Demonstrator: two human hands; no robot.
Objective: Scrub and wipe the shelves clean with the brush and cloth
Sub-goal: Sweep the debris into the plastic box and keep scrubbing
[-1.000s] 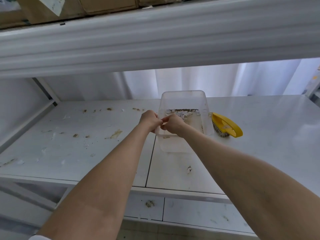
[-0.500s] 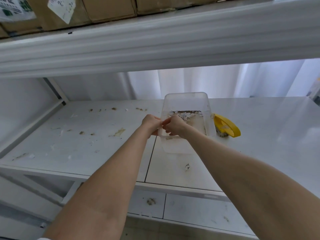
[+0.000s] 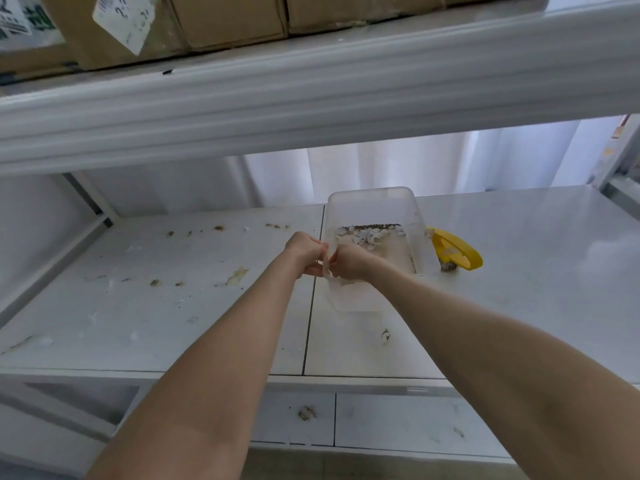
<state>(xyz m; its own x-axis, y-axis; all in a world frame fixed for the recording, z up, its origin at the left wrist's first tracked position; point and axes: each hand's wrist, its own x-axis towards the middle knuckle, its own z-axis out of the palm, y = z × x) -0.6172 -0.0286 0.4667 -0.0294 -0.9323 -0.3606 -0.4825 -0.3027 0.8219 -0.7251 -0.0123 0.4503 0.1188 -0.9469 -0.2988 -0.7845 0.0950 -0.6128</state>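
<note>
My left hand (image 3: pixel 306 252) and my right hand (image 3: pixel 349 263) meet at the near left edge of a clear plastic tub (image 3: pixel 372 199) on the white shelf (image 3: pixel 173 323). Both pinch a small white strip (image 3: pixel 325 270) between them; I cannot tell whether it is paper or cloth. White scraps and brown grit lie inside the tub. A yellow-handled scrubbing brush (image 3: pixel 455 252) lies on the shelf just right of the tub, untouched. Brown stains and white flecks (image 3: pixel 237 275) spot the left half of the shelf.
The upper shelf's thick white front beam (image 3: pixel 311 88) hangs overhead, with cardboard boxes (image 3: pixel 225 19) on top. A lower shelf (image 3: pixel 398 420) below carries a few dirt spots. A diagonal brace (image 3: pixel 90 199) stands at the back left, and white curtains hang behind.
Both hands have stayed together at the tub's near left edge, and the white strip now shows between them. The view has tilted up slightly, showing more of the boxes above.
</note>
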